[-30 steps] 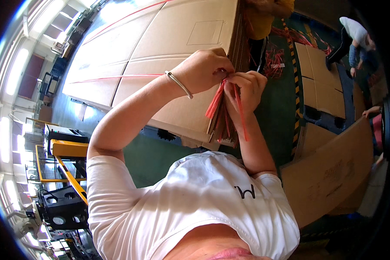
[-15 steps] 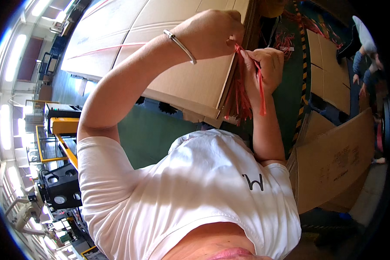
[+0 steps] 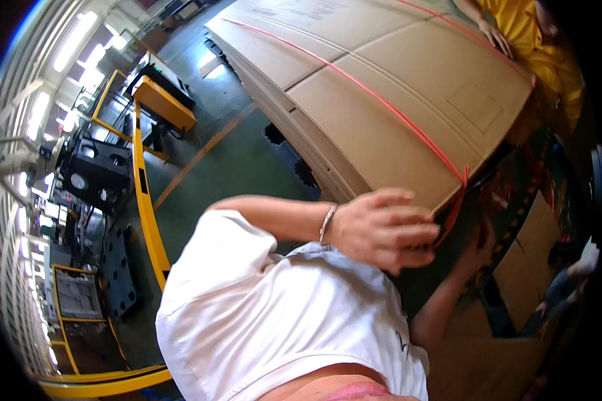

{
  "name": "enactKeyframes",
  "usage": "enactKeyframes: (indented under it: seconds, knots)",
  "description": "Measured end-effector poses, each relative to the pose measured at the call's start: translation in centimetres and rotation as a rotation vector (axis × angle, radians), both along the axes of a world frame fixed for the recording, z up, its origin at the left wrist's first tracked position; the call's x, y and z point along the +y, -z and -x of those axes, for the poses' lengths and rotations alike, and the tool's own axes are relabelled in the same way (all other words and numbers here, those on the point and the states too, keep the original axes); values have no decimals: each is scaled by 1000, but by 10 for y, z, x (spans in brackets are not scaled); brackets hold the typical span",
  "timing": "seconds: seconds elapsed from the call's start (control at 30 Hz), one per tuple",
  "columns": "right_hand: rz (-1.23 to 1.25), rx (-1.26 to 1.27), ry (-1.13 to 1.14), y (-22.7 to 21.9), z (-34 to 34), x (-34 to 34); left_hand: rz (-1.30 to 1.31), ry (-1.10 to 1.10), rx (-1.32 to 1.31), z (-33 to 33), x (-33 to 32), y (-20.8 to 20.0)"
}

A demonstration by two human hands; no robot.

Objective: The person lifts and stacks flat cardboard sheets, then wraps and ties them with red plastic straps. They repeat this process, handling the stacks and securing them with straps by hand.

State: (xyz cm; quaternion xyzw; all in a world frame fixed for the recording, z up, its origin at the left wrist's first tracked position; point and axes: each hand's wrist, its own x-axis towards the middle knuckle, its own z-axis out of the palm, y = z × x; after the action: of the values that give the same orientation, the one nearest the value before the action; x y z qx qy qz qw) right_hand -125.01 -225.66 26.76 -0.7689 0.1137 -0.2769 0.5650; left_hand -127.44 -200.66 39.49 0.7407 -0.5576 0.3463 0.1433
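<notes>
A stack of flat cardboard sheets stands in front of me. Red plastic twine runs across its top to a knot at the near right edge, where loose red ends hang down. My left hand, with a metal bracelet at the wrist, is beside the stack's near corner. Its fingers are spread and somewhat blurred, and I see nothing held. Lower and to the right, my right hand is in shadow, apart from the twine; blur hides how its fingers are set.
A person in yellow stands at the stack's far right, one hand near its edge. A second red twine crosses the stack there. Yellow railing and machinery are at left; cardboard lies at right, near another person.
Both hands were together at the red strands and have now come apart from them. The view has swung, showing more of the stack and the person in yellow.
</notes>
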Motion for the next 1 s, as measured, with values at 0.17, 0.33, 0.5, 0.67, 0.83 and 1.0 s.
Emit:
enactKeyframes:
  seconds: [0.17, 0.33, 0.5, 0.67, 0.83, 1.0]
  knots:
    - [-61, -54, -173, -3, -37, 1, 109, -183, -170, -4, -4, 57]
    - [-295, -180, -301, 8, -76, 2, 266, -177, -257, -10, -23, 61]
    - [-418, -94, -324, 9, -65, 22, 312, -275, -289, -12, -30, 65]
    - [-437, -31, -354, 12, -56, 37, 407, -444, -442, -15, -39, 84]
    - [-418, -37, -321, -2, -49, 41, 465, -422, -460, -19, -45, 75]
    - [-443, -53, -344, -6, -53, 62, 411, -337, -366, -25, -42, 69]
